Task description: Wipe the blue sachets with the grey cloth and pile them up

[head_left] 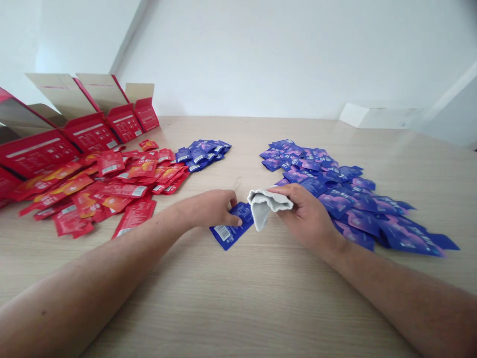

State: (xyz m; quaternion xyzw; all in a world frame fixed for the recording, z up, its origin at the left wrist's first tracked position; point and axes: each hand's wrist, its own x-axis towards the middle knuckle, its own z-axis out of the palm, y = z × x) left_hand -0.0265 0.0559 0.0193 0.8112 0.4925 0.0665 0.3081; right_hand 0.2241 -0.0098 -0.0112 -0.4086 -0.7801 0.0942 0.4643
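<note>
At the centre of a pale wooden table [238, 318], a blue sachet [228, 231] is laid flat and aslant, with its white barcode [222, 232] turned toward 7 o'clock. Its upper end is covered by the left hand [210, 209], which is reached in from 7 o'clock. The fingertips [238, 220] are curled down onto the sachet and are kept close together, in a narrow position. Whether the sachet is pinched or only pressed cannot be told, since the thumb is hidden. A grey cloth [266, 205] is held in the right hand [307, 216], which is reached in from 5 o'clock. The cloth is bunched under the fingers [281, 190] in a narrow grip, and its loose end is hung down just beside the sachet's 3 o'clock edge.

A heap of red sachets [100, 186] is spread out toward 10 o'clock, with open red cardboard boxes [91, 132] stood behind it. A smaller heap of dark blue sachets [201, 154] is placed near 11 o'clock, just beside the red heap. A large heap of purple-blue sachets [335, 196] is spread from 1 to 3 o'clock, close behind the right hand. A white object [376, 115] of unclear kind is seen at the table's far edge, toward 2 o'clock.
</note>
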